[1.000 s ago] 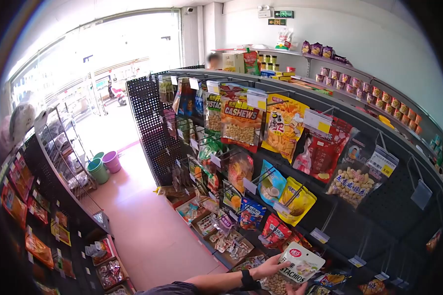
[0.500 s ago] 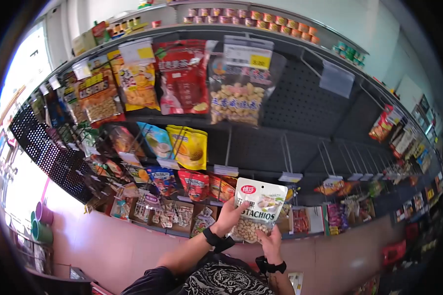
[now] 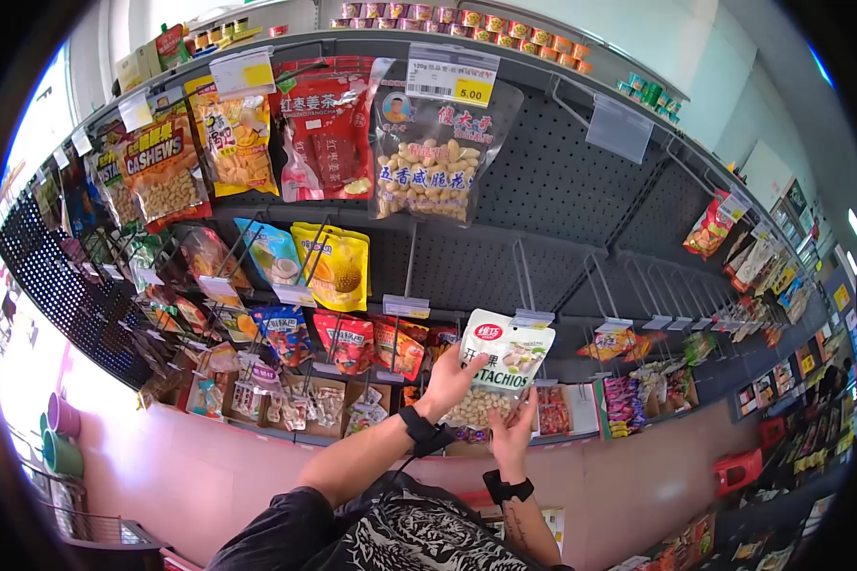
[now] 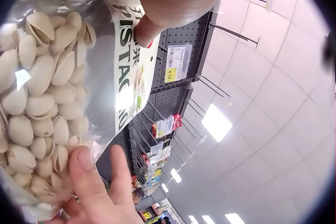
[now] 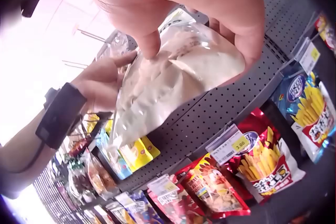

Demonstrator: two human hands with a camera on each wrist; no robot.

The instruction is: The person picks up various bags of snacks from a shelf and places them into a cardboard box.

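Note:
A bag of pistachios point(image 3: 505, 366), white printed top over a clear window full of nuts, is held up between both hands in front of the shelf. My left hand point(image 3: 452, 383) grips its left edge, thumb laid across the front of the label. At the lower right corner my right hand point(image 3: 512, 438) pinches the bag, thumb on the clear front and fingers behind. Close up in the left wrist view, the pistachios point(image 4: 44, 92) show through the plastic. The bag's lower end point(image 5: 173, 77) faces the right wrist camera, with the right thumb pressed on it.
Snack bags hang on hooks along the dark pegboard shelf, among them a clear peanut bag point(image 3: 424, 181), a red bag point(image 3: 324, 133) and a yellow durian bag point(image 3: 333, 266). Bare hooks point(image 3: 600, 285) stick out to the right. A red stool point(image 3: 736, 470) stands on the floor.
The head view has swung right from the aisle to face the shelf. Both hands keep hold of the pistachio bag, which now appears higher and further left in view than at first.

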